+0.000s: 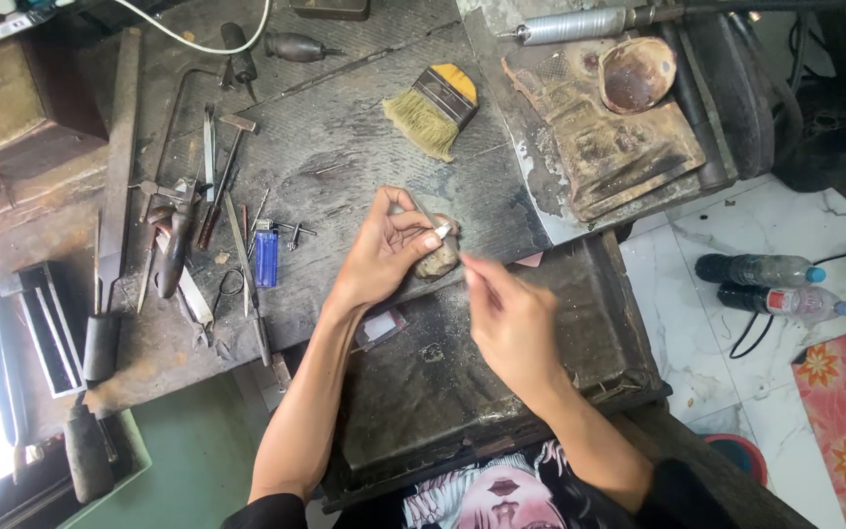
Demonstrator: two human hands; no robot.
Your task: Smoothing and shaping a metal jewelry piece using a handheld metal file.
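Observation:
My left hand (pixel 384 250) presses a small silvery piece (pixel 442 231) against a worn wooden peg (pixel 440 259) at the front edge of the dark workbench (pixel 345 147). My right hand (pixel 511 318) pinches a thin metal tool (pixel 433 223) whose tip runs up to that piece; most of the tool is hidden by my fingers. Both hands sit above an open dark drawer tray (pixel 462 382).
A paintbrush (pixel 433 108) lies behind the hands. Files, a small hammer (pixel 227 157), pliers and a blue lighter (pixel 265 257) crowd the bench's left. A shallow bowl (pixel 635 73) and a rotary handpiece (pixel 580 24) sit at the back right. Plastic bottles (pixel 775 284) lie on the floor.

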